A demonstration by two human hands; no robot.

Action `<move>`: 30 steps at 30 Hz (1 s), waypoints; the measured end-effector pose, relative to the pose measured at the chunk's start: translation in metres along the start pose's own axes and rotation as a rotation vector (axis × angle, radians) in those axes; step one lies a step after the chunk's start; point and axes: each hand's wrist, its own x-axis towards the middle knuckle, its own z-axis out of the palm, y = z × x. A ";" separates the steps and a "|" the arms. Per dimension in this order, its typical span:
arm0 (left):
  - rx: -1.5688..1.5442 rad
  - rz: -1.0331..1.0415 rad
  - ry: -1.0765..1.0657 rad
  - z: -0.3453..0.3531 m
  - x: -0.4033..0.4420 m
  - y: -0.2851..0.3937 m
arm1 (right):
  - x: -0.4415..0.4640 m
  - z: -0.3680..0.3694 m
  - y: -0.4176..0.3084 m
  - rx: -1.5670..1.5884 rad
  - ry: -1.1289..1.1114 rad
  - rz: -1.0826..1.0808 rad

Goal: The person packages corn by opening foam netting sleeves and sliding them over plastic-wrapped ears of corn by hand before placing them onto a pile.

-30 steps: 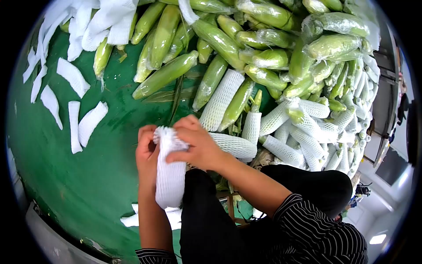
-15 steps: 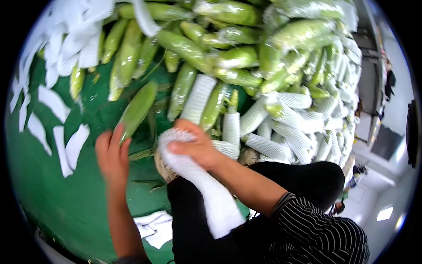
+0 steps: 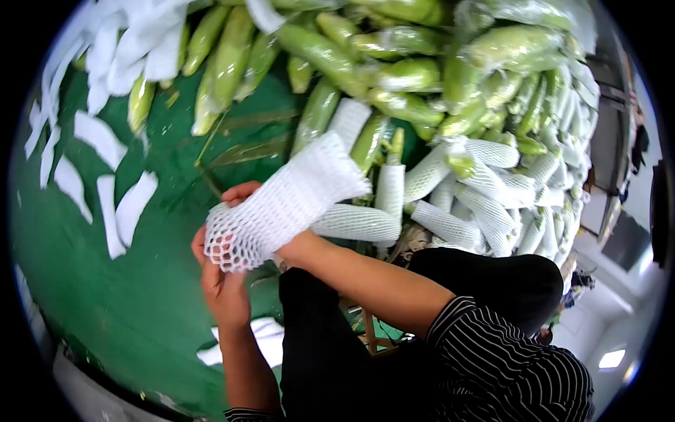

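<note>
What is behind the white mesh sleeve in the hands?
The right forearm runs behind the white sleeve's lower edge; another netted sleeve pokes out above. Most of the right hand is covered, so its grip cannot be seen.

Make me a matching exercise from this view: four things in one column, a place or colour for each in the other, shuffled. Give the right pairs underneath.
Things
1. Mesh sleeve with larger holes at one end
2. Trousers
3. Heap of mesh-covered cobs
4. Four loose white pieces

Places or colours
A. Spread on the green surface, left side of the picture
B. Touching the left hand
C. Black
D. Right side of the picture

Right pairs: 1-B, 2-C, 3-D, 4-A
</note>
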 end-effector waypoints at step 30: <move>-0.597 -0.203 0.706 -0.034 -0.019 -0.148 | -0.005 -0.009 0.042 -1.077 -0.029 -0.164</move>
